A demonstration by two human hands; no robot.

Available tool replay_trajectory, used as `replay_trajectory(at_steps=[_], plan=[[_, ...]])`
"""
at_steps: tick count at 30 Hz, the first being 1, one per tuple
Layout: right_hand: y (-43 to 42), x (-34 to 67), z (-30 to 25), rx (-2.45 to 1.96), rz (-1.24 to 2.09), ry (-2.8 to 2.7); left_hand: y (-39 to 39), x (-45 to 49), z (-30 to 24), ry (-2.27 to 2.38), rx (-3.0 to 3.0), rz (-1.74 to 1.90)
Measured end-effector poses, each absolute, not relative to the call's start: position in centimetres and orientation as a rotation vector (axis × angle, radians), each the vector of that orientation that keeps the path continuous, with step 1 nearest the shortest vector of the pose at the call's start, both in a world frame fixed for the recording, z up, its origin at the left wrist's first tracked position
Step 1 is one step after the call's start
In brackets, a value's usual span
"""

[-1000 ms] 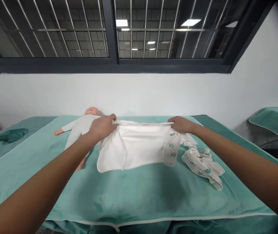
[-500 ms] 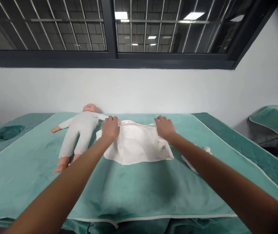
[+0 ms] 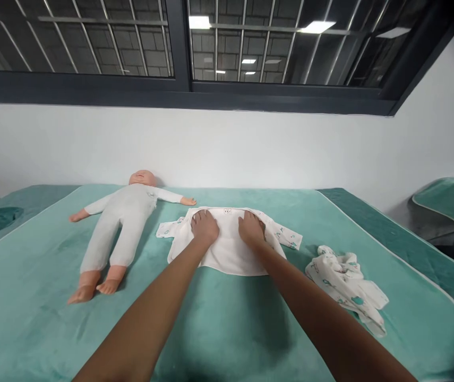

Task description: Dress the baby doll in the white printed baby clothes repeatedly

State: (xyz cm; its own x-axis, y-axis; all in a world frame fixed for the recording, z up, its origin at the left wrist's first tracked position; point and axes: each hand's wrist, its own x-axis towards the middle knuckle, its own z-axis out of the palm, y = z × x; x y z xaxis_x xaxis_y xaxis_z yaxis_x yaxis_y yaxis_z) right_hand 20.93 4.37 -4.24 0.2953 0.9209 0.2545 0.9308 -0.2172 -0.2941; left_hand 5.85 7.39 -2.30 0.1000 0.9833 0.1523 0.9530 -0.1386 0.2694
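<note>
A small white baby shirt [image 3: 229, 254] lies spread out with its plain side up. Its printed sleeves stick out to both sides, and a small label shows at the neck. On its upper left part my left hand [image 3: 205, 225] rests flat, with the fingers slightly apart. My right hand [image 3: 251, 228] rests on the upper right part, fingers extended and partly hidden. To the left, a baby doll [image 3: 125, 212] in a white bodysuit lies on its back with its arms out. Right of the shirt lies a crumpled printed baby garment [image 3: 348, 284].
Green padded covering [image 3: 211, 329] lies under everything, with a pale piping line along its right side. A white wall [image 3: 230, 148] rises behind it, below a dark window frame [image 3: 190, 95] with bars. Another green padded surface [image 3: 450, 207] stands at the far right.
Both hands have moved inward from the shirt's outer edges onto its middle. The sleeves now show spread to the sides. The view has shifted, uncovering more of the crumpled garment and the doll's feet.
</note>
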Motion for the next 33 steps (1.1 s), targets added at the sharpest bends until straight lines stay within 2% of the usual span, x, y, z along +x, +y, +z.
replay_trajectory(at_steps=[10,22,28,33], plan=[[7.5,20.7,-4.6,-2.131,-0.142,-1.679,10.0,11.5,-3.2,2.134,2.035,0.648],[9.1,22.4,-5.3,-2.034,-0.098,-1.754,11.2,8.4,-4.9,2.044,2.219,0.611],[8.1,21.2,-4.8,-1.886,-0.101,-1.959,8.8,9.2,-4.8,1.985,2.366,0.639],[5.0,20.6,-4.9,-1.83,-0.081,-2.023,4.6,8.5,-4.9,1.71,2.649,0.668]])
